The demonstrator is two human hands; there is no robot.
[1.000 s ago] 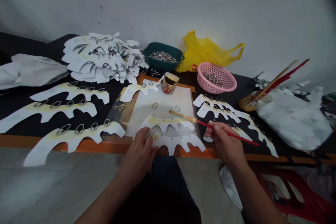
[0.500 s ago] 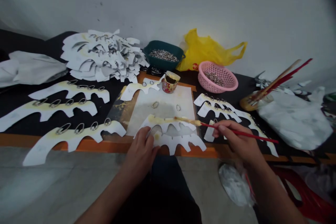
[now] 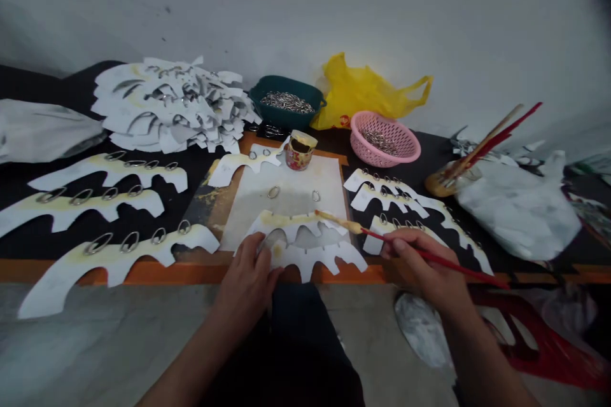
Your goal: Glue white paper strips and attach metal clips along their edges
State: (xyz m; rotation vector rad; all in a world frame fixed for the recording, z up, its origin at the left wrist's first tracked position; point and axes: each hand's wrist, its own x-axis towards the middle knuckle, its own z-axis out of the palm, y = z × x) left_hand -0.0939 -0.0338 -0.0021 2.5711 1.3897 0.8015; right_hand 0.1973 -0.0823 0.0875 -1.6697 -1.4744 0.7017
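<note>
No legible text anywhere, small red mark [image 3: 344, 119] on the yellow plastic bag [image 3: 367, 90] too blurred to read, patterned label [image 3: 297, 159] on the small jar [image 3: 299, 149] showing no readable words

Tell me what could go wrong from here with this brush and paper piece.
The yellow-coated brush tip in the right hand sits just over the paper piece, so it could smear past the yellow band. The left hand pins that piece close to the table edge, so a slip might push it off. The loose rings on the board could get knocked or catch the coating.
</note>
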